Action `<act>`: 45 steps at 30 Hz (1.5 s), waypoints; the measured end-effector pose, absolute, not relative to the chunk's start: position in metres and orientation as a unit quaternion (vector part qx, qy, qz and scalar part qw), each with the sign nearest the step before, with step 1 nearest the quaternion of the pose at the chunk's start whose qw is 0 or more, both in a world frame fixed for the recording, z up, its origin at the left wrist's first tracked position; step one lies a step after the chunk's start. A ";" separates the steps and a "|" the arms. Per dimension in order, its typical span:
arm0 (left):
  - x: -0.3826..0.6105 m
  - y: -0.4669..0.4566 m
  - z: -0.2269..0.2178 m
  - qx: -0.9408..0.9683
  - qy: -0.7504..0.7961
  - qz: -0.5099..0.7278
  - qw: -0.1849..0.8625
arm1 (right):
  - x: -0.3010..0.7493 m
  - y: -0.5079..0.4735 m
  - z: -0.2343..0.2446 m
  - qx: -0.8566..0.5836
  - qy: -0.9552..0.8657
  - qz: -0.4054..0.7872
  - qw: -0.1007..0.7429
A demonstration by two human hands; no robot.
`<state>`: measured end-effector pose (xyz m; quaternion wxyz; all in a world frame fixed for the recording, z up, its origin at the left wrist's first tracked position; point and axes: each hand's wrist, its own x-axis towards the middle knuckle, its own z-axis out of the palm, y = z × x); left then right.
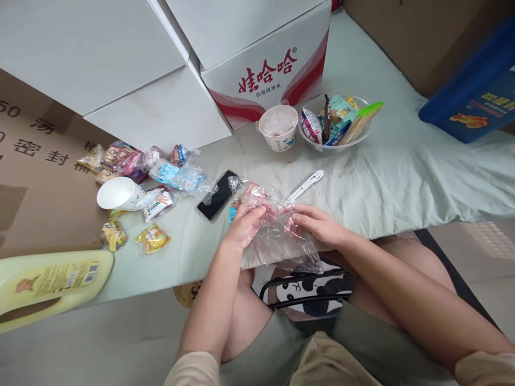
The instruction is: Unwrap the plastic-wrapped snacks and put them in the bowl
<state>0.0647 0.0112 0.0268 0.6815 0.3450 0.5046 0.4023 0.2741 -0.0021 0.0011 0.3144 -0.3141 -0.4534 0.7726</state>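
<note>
Both of my hands are closed on a crinkled clear plastic bag (289, 246) at the table's front edge. My left hand (249, 221) pinches its left side, and my right hand (316, 221) grips it on the right. The bag's lower part hangs over the edge above my lap. A reddish printed packet (254, 192) shows just beyond my left fingers; whether it lies inside the bag or under it I cannot tell. Beyond my right hand lies a slim white tool (304, 185) with black marks. A black phone (218, 196) rests to the left, partly under clear wrapping.
Several wrapped snacks (124, 158) are heaped at the left around a tipped white paper cup (117, 194). Another paper cup (278, 131) stands beside a clear bowl (362, 136) of packets and sticks. Cartons (281, 69) line the back. A yellow jug (60, 279) and a blue container (470, 96) flank the table.
</note>
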 end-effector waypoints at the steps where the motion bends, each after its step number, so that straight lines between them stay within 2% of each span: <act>1: 0.064 0.011 0.027 0.352 0.496 0.394 0.689 | 0.274 -0.002 0.000 -0.318 -0.453 0.771 0.315; 9: 0.066 0.008 0.024 0.406 0.489 0.333 0.697 | 0.272 0.001 -0.002 -0.341 -0.488 0.737 0.319; 19: 0.067 0.009 0.028 0.401 0.524 0.314 0.683 | 0.270 0.002 0.000 -0.349 -0.525 0.706 0.322; 45: 0.068 0.010 0.022 0.460 0.533 0.266 0.658 | 0.270 0.000 0.001 -0.370 -0.583 0.673 0.264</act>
